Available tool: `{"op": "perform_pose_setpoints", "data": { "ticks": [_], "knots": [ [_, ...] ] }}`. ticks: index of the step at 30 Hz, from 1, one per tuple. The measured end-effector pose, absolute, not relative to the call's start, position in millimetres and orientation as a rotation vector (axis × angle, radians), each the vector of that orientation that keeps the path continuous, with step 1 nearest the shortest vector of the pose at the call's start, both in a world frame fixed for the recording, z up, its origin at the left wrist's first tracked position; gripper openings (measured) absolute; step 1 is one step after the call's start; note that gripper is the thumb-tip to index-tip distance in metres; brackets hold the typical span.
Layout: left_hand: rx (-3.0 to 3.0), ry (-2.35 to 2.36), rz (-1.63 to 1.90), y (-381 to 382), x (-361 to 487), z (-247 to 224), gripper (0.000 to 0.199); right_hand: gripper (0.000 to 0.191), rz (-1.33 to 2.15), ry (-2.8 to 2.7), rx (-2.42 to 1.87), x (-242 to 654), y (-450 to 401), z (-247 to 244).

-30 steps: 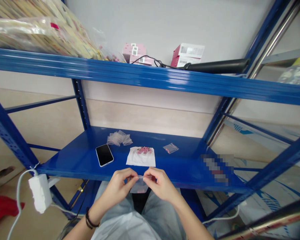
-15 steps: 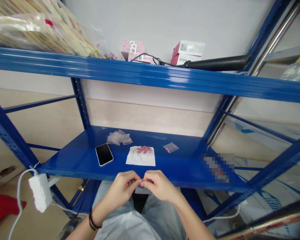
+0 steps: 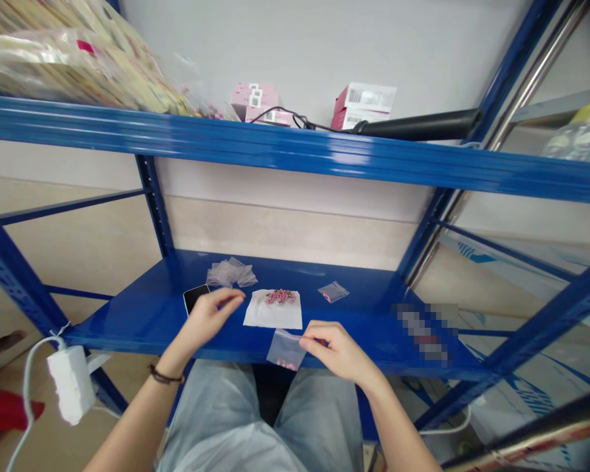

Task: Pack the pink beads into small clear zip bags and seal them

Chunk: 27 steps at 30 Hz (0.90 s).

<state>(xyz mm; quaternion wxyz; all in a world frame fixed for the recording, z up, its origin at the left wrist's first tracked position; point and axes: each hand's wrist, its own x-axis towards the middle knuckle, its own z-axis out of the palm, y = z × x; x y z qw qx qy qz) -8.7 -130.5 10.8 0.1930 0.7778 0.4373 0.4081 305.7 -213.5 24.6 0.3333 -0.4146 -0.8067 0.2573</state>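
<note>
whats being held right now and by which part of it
The right hand holds a small clear plastic bag of pink beads, pinched at the bag's right edge between thumb and fingers. The left hand holds nothing.

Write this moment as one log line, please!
left hand: empty, above phone | right hand: pinching small clear bag of pink beads | beside: more beads on white tissue

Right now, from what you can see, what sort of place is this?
Probably a stockroom or packing area: blue steel shelving, barcode-labelled boxes, and a small resealable bag holding pink beads.
</note>
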Motion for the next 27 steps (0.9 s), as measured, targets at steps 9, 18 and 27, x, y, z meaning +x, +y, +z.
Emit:
{"op": "perform_pose_setpoints", "data": {
  "ticks": [9, 18, 27],
  "knots": [
    [2.741, 1.751, 0.646, 13, -34, -2, 0.024, 0.04, 0.749, -1.713, -1.295, 379, -174, 22],
    [2.932, 1.597, 0.491, 32, -36, 8, 0.02, 0.055, 0.813, -1.111, -1.365, 447, -85, -22],
    [2.606, 1.67, 1.056, -40, -21, 24, 0.027, 0.038, -0.084, -1.438, -1.499, 399, -126, -26]
  ]
}}
